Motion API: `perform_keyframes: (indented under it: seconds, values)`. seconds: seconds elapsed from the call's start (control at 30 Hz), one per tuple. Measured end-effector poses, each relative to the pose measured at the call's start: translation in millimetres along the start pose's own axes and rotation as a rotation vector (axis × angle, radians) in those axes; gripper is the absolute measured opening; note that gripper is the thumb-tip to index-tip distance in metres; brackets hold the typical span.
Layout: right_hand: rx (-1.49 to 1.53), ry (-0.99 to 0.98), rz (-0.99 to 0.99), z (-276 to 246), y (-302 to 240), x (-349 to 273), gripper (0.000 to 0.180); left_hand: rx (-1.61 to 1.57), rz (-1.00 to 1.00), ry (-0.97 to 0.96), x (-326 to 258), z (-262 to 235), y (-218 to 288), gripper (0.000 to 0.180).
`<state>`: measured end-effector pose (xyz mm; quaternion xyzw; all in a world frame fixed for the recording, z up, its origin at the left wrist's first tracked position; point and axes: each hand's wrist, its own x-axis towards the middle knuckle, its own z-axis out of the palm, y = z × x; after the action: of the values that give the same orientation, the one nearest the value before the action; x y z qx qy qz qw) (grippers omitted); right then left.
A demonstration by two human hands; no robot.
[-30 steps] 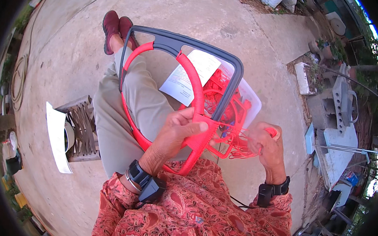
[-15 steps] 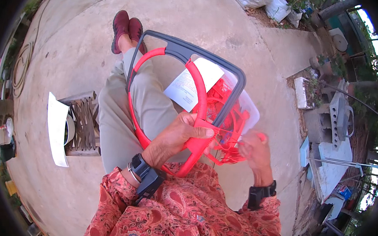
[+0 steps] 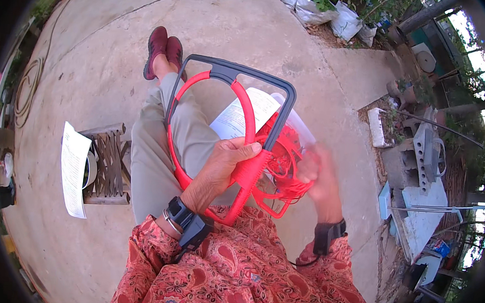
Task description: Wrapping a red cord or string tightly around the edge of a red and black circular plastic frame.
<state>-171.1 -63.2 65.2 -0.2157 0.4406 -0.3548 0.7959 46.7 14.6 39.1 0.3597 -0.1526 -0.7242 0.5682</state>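
Observation:
A dark grey frame [image 3: 294,93] with a round inner ring leans over my lap, partly wound in red cord. My left hand [image 3: 216,169] is closed round it, thumb pressed on the tightly wrapped red section [image 3: 251,168] where ring and outer bar meet. To the right, my right hand [image 3: 321,178] is blurred by motion, its fingers curled in on red cord. Loose loops of red cord [image 3: 282,162] lie between the hands and spill over a white translucent tub [image 3: 299,124]. A printed sheet [image 3: 239,118] lies beside the tub, partly behind the ring.
On the left, a low slatted wooden stool [image 3: 108,165] has another printed sheet [image 3: 75,169] at its side. A coiled hose [image 3: 28,91] lies far left on the concrete. White sacks [image 3: 345,21], concrete blocks [image 3: 400,161] and a white planter [image 3: 378,127] line the right side.
My right hand has moved slightly up and left, drawing near the loose cord. The frame has tipped a little left and lower, with my left hand still gripping it.

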Motion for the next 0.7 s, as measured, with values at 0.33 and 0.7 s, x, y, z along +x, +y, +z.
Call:
perform_keyframes:
  seconds: [0.33,0.7]
  values:
    - [-0.059,-0.259,0.077,9,126,-54,0.034,-0.091,0.076,-0.046,-9,-10,5,0.020]
    - [-0.523,-0.400,0.034,-2,84,-60,0.027,-0.182,0.027,-0.117,-16,-6,19,0.026]
